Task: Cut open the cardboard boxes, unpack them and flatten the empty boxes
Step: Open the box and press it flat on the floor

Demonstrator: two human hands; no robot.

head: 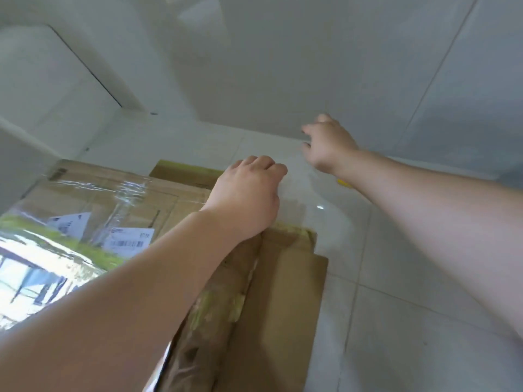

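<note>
While the cardboard box [119, 199] is lying on the white tiled floor [396, 278] at the left of the view, its top is showing wide, glossy clear tape [93, 193] and two shipping labels [130, 240]. A flattened piece of cardboard [283, 292] is lying against its near right side, with a second piece [184, 172] showing beyond it. The left hand [249, 193] is reaching over the far right corner of the box with fingers curled downward; whether it is gripping the edge or merely resting there cannot be told. The right hand [328, 142] is extending toward the wall [283, 66], fingers loosely spread and holding nothing. A small yellow object [343, 183] is lying on the floor below that wrist; its identity is unclear.

In my judgement the board is handling as stiff and fairly light, but the taped faces are likely proving slippery. Hold is best taken at bare corners and flap edges, not on the tape.
</note>
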